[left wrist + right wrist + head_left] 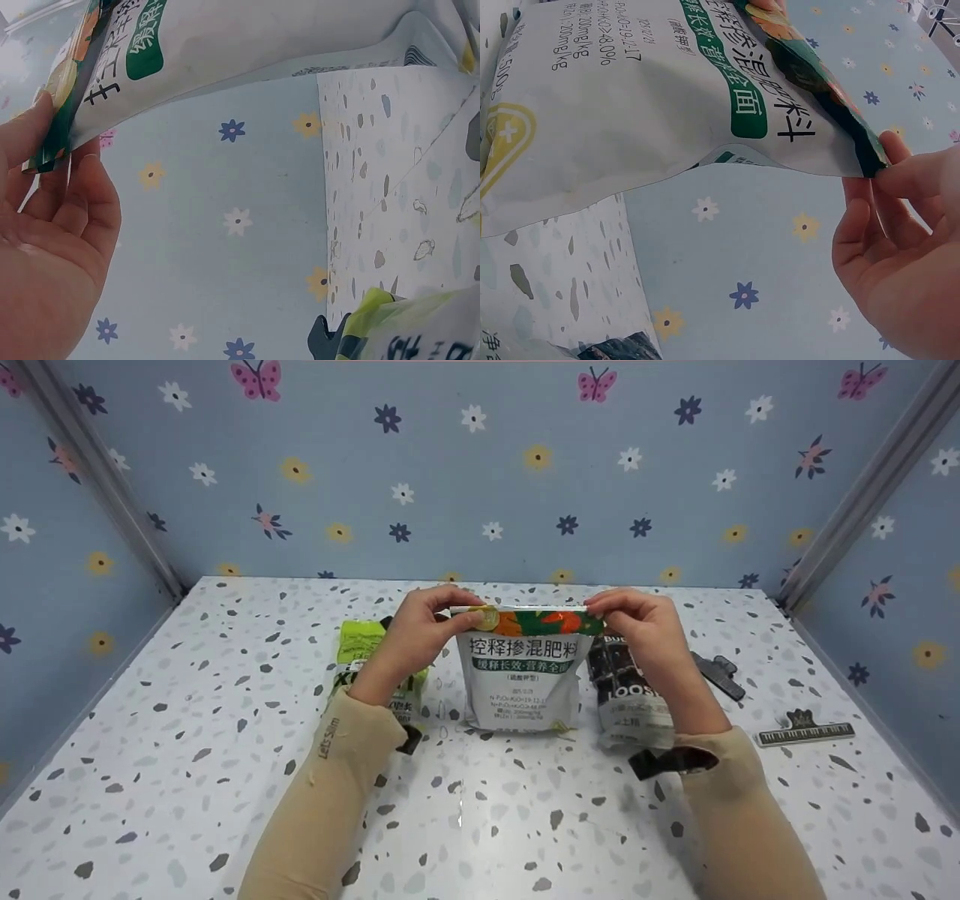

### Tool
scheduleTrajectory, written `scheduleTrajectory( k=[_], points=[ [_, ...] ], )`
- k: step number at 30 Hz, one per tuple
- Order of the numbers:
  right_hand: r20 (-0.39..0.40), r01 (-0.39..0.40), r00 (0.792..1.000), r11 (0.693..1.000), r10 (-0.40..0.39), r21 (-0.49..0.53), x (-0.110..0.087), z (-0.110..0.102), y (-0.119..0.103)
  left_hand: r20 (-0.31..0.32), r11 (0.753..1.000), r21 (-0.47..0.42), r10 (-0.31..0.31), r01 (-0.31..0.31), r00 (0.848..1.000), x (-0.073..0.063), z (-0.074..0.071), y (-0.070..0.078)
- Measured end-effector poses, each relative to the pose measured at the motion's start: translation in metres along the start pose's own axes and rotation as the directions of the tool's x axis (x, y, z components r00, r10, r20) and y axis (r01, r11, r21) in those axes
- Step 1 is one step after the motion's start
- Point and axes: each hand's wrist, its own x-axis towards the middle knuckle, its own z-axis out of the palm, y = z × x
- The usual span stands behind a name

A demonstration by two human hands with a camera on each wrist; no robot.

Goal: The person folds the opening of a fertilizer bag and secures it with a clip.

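Observation:
A white fertilizer bag (523,682) stands upright in the middle of the table, its top folded over into a green and orange band (536,622). My left hand (420,630) pinches the left end of this fold between thumb and fingers. At the opposite end, my right hand (646,622) pinches the right corner. Both wrist views show the fold gripped at its ends, with the left thumb (28,129) lying on the printed face and the right hand (907,240) at the corner.
Behind my left wrist lies a lime-green bag (361,643) with a dark clip at its top. A black and grey bag (630,709) lies partly under my right wrist. Further right are a dark clip (724,676) and a piano-key clip (806,733). A flowered wall (480,472) closes the back.

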Motion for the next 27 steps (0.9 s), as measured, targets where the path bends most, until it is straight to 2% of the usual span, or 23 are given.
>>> scheduleTrajectory(
  k=[6, 9, 12, 15, 18, 22, 25, 27],
  points=[
    [-0.017, -0.003, 1.0, 1.0, 0.002, -0.009, -0.001, 0.002, -0.004, -0.027, 1.0, 0.012, 0.011, -0.01, 1.0, -0.002, -0.001, 0.0],
    [-0.036, 0.01, 0.999, 0.999, -0.012, -0.05, -0.003, 0.006, -0.008, -0.021, 1.0, 0.019, 0.018, -0.018, 1.0, -0.002, -0.002, 0.001],
    [-0.057, 0.054, 0.996, 0.988, -0.062, -0.142, -0.005, 0.012, -0.013, -0.008, 0.999, 0.021, 0.026, -0.026, 1.0, -0.002, -0.004, 0.005],
    [-0.078, 0.13, 0.985, 0.959, -0.154, -0.252, -0.007, 0.019, -0.019, -0.001, 0.999, 0.027, 0.035, -0.035, 0.999, -0.003, -0.004, 0.007],
    [-0.091, 0.239, 0.953, 0.9, -0.29, -0.365, -0.008, 0.026, -0.02, 0.012, 0.998, 0.036, 0.042, -0.043, 0.999, -0.003, -0.004, 0.009],
    [-0.031, 0.374, 0.889, 0.765, -0.457, -0.525, -0.009, 0.038, -0.019, 0.039, 0.997, 0.041, 0.056, -0.058, 0.998, -0.005, -0.005, 0.013],
    [0.059, 0.435, 0.862, 0.672, -0.504, -0.599, -0.01, 0.051, -0.023, 0.049, 0.996, 0.048, 0.068, -0.07, 0.997, -0.005, -0.007, 0.016],
    [0.116, 0.459, 0.855, 0.634, -0.505, -0.622, -0.011, 0.059, -0.024, 0.052, 0.995, 0.057, 0.077, -0.08, 0.996, -0.005, -0.007, 0.016]
  ],
)
